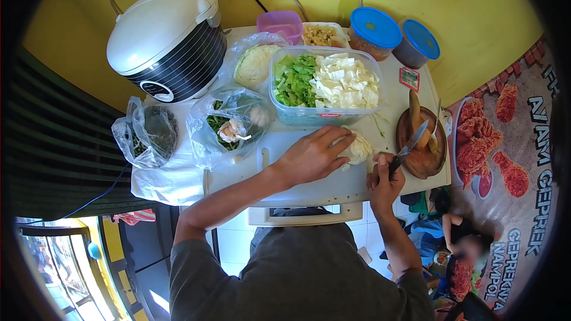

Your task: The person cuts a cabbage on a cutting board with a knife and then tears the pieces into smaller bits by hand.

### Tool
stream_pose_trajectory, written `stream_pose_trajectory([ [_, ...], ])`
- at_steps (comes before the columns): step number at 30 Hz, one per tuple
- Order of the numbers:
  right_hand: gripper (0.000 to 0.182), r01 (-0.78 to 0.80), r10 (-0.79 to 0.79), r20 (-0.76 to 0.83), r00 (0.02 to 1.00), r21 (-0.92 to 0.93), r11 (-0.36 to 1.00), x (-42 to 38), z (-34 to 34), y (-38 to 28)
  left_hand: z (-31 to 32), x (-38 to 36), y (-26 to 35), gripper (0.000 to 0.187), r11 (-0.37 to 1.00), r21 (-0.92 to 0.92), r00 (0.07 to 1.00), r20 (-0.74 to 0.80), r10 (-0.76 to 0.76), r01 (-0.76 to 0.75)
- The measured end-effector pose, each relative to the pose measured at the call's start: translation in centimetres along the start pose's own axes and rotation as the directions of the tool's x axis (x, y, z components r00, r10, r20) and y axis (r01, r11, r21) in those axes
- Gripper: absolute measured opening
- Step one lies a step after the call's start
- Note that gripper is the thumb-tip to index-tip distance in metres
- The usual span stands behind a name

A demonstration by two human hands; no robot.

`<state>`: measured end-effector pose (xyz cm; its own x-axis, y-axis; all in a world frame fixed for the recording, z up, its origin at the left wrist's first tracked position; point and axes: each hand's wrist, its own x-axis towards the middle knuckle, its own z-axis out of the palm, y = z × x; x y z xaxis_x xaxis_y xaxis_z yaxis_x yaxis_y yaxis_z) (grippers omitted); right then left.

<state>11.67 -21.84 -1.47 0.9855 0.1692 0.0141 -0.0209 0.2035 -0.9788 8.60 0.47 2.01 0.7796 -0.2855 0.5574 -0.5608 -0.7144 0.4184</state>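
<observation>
My left hand (315, 153) rests on a piece of pale cabbage (358, 148), its fingers bent over the left side of it, on a light cutting board (285, 142). In my right hand (385, 179) is the black handle of a knife (410, 144), its blade pointing up and to the right. Just beyond my left hand stands a clear plastic container (324, 117) with chopped green leaves (295, 80) on its left side and cut pale cabbage (346, 82) on its right. A cut cabbage half (257, 65) sits in a plastic bag to the left of the container.
A rice cooker (169, 35) stands back left, near bags of greens (148, 137) and garlic (232, 131). Blue-lidded tubs (376, 27), a purple tub (279, 24) and a food tray (324, 35) line the back. A mortar (423, 160) with a pestle is right. Another person (464, 232) is lower right.
</observation>
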Motion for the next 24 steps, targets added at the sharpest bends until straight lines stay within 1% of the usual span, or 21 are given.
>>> stream_pose_trajectory([
  [1, 0.02, -0.049, 0.043, -0.05, 0.998, -0.128, 0.991, 0.3, 0.4, -1.0, 0.4, -0.3, -0.1, 0.04, 0.999, 0.045, 1.0, 0.011, -0.023, 0.022],
  [2, 0.022, -0.016, 0.016, -0.001, 1.0, -0.221, 0.975, 1.0, 0.1, -0.9, 0.6, -0.4, -0.2, 0.042, 0.995, 0.089, 0.999, 0.023, -0.043, 0.041],
  [3, 0.026, 0.018, -0.003, 0.048, 0.999, -0.312, 0.95, 1.6, -0.4, -0.8, 0.9, -0.7, -0.4, 0.042, 0.995, 0.07, 0.997, 0.042, -0.068, 0.065],
  [5, 0.034, 0.042, 0.007, 0.109, 0.994, -0.446, 0.894, 2.0, -0.7, -1.1, 0.9, -1.1, -0.9, 0.043, 0.993, 0.037, 0.99, 0.08, -0.115, 0.113],
  [6, 0.039, 0.028, 0.035, 0.117, 0.992, -0.494, 0.869, 1.8, -0.2, -2.2, 0.8, -1.2, -0.9, 0.042, 0.989, -0.001, 0.985, 0.097, -0.144, 0.145],
  [8, 0.047, 0.217, -0.111, 0.21, 0.971, -0.594, 0.775, 2.0, 0.3, -2.7, 0.5, -1.3, -1.0, 0.041, 0.976, -0.078, 0.972, 0.134, -0.194, 0.206],
  [9, 0.049, 0.407, -0.269, 0.308, 0.913, -0.623, 0.668, 2.4, 0.6, -2.4, 0.3, -1.3, -1.1, 0.041, 0.976, -0.108, 0.974, 0.14, -0.176, 0.192],
  [11, 0.051, 0.483, -0.318, 0.365, 0.875, -0.62, 0.618, 2.5, 0.6, -1.7, -0.1, -1.5, -1.3, 0.041, 0.972, -0.167, 0.978, 0.153, -0.142, 0.167],
  [13, 0.051, 0.274, -0.125, 0.28, 0.952, -0.591, 0.759, 2.1, 0.3, -1.2, -0.9, -1.5, -0.1, 0.045, 0.924, -0.254, 0.957, 0.116, -0.265, 0.287],
  [14, 0.049, 0.231, -0.089, 0.258, 0.962, -0.593, 0.771, 1.7, 0.4, -1.4, -1.3, -1.7, 0.5, 0.047, 0.892, -0.298, 0.94, 0.102, -0.325, 0.341],
  [16, 0.044, 0.141, -0.013, 0.214, 0.977, -0.596, 0.79, 0.8, 0.9, -1.7, -1.5, -2.6, 1.3, 0.053, 0.742, -0.431, 0.853, 0.162, -0.496, 0.513],
  [17, 0.043, 0.141, -0.02, 0.209, 0.978, -0.584, 0.8, 0.6, 1.1, -1.6, -1.6, -3.1, 1.7, 0.056, 0.647, -0.488, 0.796, 0.201, -0.57, 0.586],
  [20, 0.04, 0.143, -0.038, 0.199, 0.979, -0.544, 0.827, -0.3, 1.6, -1.1, -2.3, -4.1, 2.7, 0.067, 0.477, -0.505, 0.662, 0.29, -0.691, 0.719],
  [23, 0.039, 0.155, -0.057, 0.204, 0.977, -0.503, 0.85, -0.9, 2.2, -1.1, -1.7, -5.3, 2.7, 0.075, 0.335, -0.623, 0.631, 0.34, -0.697, 0.706],
  [24, 0.038, 0.158, -0.063, 0.204, 0.977, -0.491, 0.857, -1.0, 2.4, -1.0, -1.7, -5.3, 2.7, 0.076, 0.335, -0.626, 0.624, 0.321, -0.713, 0.704],
])
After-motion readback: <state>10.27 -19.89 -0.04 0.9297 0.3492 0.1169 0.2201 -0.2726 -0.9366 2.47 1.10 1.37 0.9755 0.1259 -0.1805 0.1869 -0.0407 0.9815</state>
